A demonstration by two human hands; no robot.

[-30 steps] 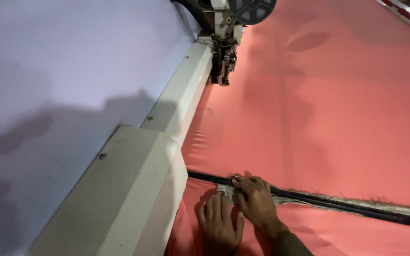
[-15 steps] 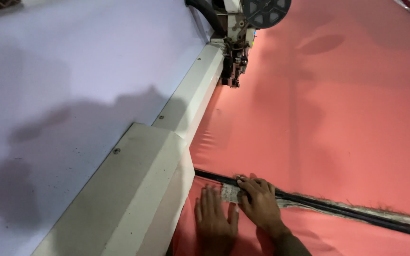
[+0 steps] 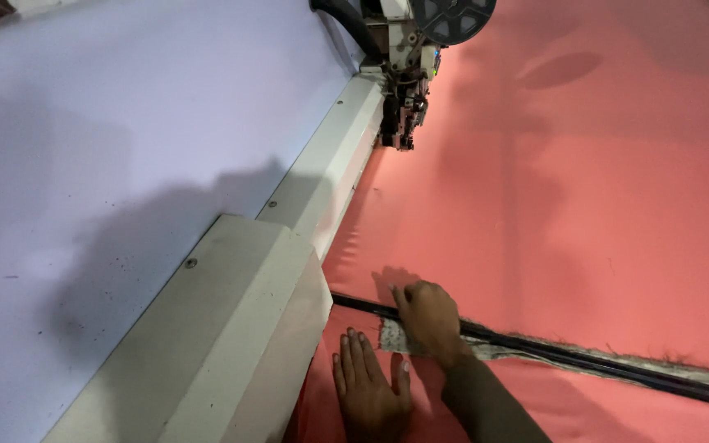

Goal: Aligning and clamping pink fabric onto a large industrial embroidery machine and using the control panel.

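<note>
Left of us stood the machine arm (image 3: 240, 328); our left hand (image 3: 371, 394) lay flat, fingers spread, on the pink cloth (image 3: 584, 205) just below the black strip (image 3: 584, 361). Our right hand (image 3: 428, 316) pressed, fingers curled, on that strip's near end, holding nothing we could see. The strip's long axis ran off rightward and slightly down, so our right hand was nearer.

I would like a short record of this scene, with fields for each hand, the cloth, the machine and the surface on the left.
left hand: left hand lies flat, fingers spread, on the near piece of salmon-pink cloth
right hand: right hand presses on the dark frayed strip and a small pale grey patch
cloth: the pink cloth spreads wide to the right, with soft creases
machine: cream long-arm sewing machine, its needle head far from both hands
left surface: pale lilac flat sheet with shadows
</note>
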